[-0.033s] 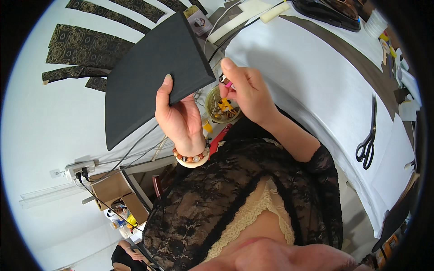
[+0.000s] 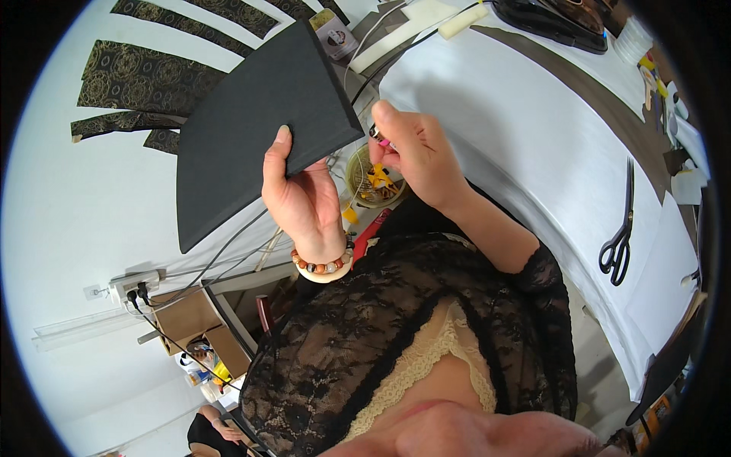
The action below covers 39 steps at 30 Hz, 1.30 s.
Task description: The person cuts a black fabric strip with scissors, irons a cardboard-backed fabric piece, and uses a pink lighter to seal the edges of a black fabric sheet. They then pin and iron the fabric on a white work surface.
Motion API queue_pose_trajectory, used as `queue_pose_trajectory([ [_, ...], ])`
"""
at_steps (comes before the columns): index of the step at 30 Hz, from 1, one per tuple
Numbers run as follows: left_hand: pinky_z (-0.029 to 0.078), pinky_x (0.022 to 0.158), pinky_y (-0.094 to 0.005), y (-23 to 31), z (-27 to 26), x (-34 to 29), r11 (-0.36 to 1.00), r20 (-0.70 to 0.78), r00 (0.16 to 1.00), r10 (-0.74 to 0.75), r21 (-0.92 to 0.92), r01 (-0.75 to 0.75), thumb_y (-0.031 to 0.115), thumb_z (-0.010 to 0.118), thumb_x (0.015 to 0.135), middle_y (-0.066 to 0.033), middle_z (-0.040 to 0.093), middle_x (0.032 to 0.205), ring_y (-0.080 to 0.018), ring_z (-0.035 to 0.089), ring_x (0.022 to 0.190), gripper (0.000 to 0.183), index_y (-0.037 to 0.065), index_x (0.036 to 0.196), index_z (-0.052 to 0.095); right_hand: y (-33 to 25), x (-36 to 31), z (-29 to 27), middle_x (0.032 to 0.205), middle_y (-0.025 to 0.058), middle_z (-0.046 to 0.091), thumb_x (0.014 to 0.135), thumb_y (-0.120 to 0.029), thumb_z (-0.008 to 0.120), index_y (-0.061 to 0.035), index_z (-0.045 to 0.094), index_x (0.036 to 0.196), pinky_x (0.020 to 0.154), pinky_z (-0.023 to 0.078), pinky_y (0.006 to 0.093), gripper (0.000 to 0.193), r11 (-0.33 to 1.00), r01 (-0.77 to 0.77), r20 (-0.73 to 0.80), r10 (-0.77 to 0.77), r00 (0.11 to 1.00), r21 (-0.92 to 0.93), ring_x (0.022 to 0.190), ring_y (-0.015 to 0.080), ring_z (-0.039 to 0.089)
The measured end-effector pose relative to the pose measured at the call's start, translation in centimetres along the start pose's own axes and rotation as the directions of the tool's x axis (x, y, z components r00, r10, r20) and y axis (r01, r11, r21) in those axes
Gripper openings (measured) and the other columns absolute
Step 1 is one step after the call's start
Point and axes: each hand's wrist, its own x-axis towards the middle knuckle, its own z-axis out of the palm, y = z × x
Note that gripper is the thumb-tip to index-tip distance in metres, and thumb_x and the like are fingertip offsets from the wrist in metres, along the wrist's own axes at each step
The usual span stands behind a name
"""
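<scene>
My left hand (image 2: 304, 194) grips the lower edge of a flat black panel (image 2: 259, 129), thumb on top and fingers underneath. The panel is tilted, and its right corner points toward my right hand. My right hand (image 2: 426, 156) is closed around a small lighter with a metal top (image 2: 375, 132) and a pink body. The lighter's top sits just off the panel's corner, with a narrow gap between them; no flame can be made out. Most of the lighter is hidden by my fingers.
Below my hands stands a round bin (image 2: 373, 183) with yellow scraps. A white-covered table (image 2: 533, 129) curves along the right, carrying black scissors (image 2: 620, 236). Dark patterned strips (image 2: 145, 76) hang at upper left. Cables run from a power strip (image 2: 137, 286). Another person (image 2: 217, 434) is at lower left.
My right hand has shifted very slightly, its thumb a touch lower. The panel and my left hand have stayed put.
</scene>
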Motion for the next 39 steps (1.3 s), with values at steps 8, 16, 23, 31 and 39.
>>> queue_pose_trajectory([
  [8, 0.054, 0.092, -0.0433, 0.3, 0.8, -0.3, 1.000, -0.005, 1.000, -0.004, -0.024, 0.004, -0.001, 0.057, 0.087, -0.0192, 0.061, 0.111, -0.0287, 0.062, 0.102, 0.026, -0.010, 0.111, 0.054, -1.0, 0.4, 0.1, 0.055, -0.0085, 0.043, 0.092, -0.024, 0.067, -0.0034, 0.061, 0.070, 0.047, 0.025, 0.0213, 0.030, 0.995, -0.007, 0.118, -0.005, 0.993, 0.101, 0.052, 0.0005, 0.033],
  [16, 0.052, 0.091, -0.0427, 0.3, 0.7, 0.0, 0.997, 0.043, 0.996, -0.072, -0.032, 0.073, 0.000, 0.057, 0.088, -0.0144, 0.060, 0.116, -0.0251, 0.060, 0.104, 0.032, -0.004, 0.119, 0.053, -1.7, 0.3, -0.2, 0.061, -0.0064, 0.052, 0.088, -0.025, 0.072, -0.0017, 0.064, 0.077, 0.050, 0.031, 0.0197, 0.027, 0.995, 0.098, 0.149, -0.098, 0.984, 0.003, 0.057, -0.0001, 0.041],
  [23, 0.058, 0.088, -0.0414, 1.4, 0.2, 0.7, 0.956, 0.159, 0.978, -0.133, -0.239, 0.169, -0.007, 0.052, 0.088, -0.0214, 0.061, 0.117, -0.0303, 0.063, 0.105, 0.028, -0.010, 0.116, 0.052, -1.8, -0.2, -0.5, 0.060, -0.0039, 0.041, 0.104, -0.045, 0.031, -0.0044, 0.052, 0.080, 0.053, 0.031, 0.0216, 0.052, 0.969, -0.083, 0.242, 0.025, 0.970, 0.232, 0.054, 0.0058, 0.034],
  [31, 0.059, 0.085, -0.0429, 1.6, -0.1, 1.0, 0.934, 0.180, 0.965, -0.188, -0.272, 0.233, -0.005, 0.052, 0.088, -0.0221, 0.061, 0.116, -0.0315, 0.064, 0.102, 0.029, -0.010, 0.116, 0.052, -3.1, -1.5, 1.1, 0.061, -0.0021, 0.047, 0.104, -0.041, 0.040, -0.0028, 0.048, 0.065, 0.057, 0.039, 0.0231, 0.055, 0.989, -0.116, 0.190, 0.097, 0.977, 0.089, 0.059, 0.0051, 0.042],
  [39, 0.054, 0.092, -0.0487, 1.3, -0.7, 1.3, 0.938, 0.208, 0.956, -0.207, -0.235, 0.254, -0.002, 0.052, 0.089, -0.0237, 0.060, 0.117, -0.0341, 0.062, 0.105, 0.029, -0.011, 0.116, 0.051, -2.6, -2.0, 1.6, 0.057, 0.0011, 0.048, 0.104, -0.032, 0.041, -0.0016, 0.048, 0.064, 0.054, 0.038, 0.0261, 0.050, 0.996, -0.053, 0.075, 0.048, 0.996, 0.066, 0.055, 0.0076, 0.041],
])
